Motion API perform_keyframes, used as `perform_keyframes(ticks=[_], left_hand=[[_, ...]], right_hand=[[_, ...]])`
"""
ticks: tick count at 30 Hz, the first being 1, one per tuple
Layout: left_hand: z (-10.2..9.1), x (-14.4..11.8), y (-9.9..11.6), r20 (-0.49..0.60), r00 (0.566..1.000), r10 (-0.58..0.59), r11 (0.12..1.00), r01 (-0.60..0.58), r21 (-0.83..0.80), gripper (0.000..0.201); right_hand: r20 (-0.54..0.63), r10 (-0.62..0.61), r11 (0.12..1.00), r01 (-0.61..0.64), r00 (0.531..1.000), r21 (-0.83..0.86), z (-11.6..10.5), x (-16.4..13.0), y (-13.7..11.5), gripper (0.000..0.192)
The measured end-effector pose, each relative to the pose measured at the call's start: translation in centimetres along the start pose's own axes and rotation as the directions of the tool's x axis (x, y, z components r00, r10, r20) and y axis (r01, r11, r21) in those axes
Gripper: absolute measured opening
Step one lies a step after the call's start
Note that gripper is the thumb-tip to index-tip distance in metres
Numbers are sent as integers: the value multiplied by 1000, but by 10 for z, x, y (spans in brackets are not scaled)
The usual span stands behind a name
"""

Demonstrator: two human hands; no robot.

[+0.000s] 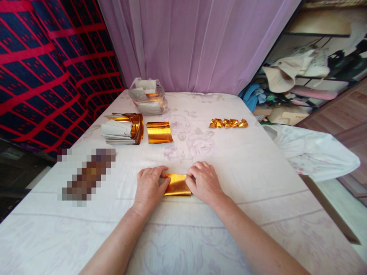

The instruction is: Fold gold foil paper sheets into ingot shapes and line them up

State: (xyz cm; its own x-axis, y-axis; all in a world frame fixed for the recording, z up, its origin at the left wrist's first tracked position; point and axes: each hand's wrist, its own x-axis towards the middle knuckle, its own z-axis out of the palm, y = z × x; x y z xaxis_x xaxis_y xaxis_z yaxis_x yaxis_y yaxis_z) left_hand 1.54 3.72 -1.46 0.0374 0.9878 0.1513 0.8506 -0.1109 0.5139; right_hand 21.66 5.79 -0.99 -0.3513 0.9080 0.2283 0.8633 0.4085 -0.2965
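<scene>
A sheet of shiny gold foil paper (178, 185) lies on the table before me, its upper edge folded or rolled, with a bit of pale backing showing at the left. My left hand (151, 183) grips its left end, thumb on the gold face and fingers curled behind the top edge. At the right end my right hand (205, 181) pinches the top corner between thumb and curled fingers. Beyond my left hand lie one separate gold sheet (159, 133) and a thick stack of gold-and-white papers (123, 130). Several small folded gold pieces (228, 123) sit in a row at the right.
A clear plastic bag of papers (147, 97) stands at the table's far left. A pixelated dark object (88, 175) lies to the left. A purple curtain (189, 46) hangs behind the flower-patterned tablecloth (229, 164). Shelves with a cap (279, 76) and shoes are at right.
</scene>
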Motion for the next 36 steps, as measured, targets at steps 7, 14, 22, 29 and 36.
perform_keyframes(ticks=[7,14,22,29,36], left_hand=[[1,-1,-2,-14,998,65,998,-65,20,7],[0,-2,-8,-3,993,122,993,-122,-2,14],[-2,-3,-13,-33,986,163,986,-164,-40,28],[-9,1,-9,2,991,136,975,-133,-180,19],[-7,-3,-12,-69,995,71,962,-87,-260,12]], right_hand=[[-32,4,1000,-4,999,6,2,-1,1,11],[-44,11,999,-9,999,45,5,-2,4,9],[-173,-104,966,141,979,216,6,-2,10,11],[-302,-210,935,281,930,215,-5,0,3,14],[-317,-184,912,282,930,298,0,-3,4,14]])
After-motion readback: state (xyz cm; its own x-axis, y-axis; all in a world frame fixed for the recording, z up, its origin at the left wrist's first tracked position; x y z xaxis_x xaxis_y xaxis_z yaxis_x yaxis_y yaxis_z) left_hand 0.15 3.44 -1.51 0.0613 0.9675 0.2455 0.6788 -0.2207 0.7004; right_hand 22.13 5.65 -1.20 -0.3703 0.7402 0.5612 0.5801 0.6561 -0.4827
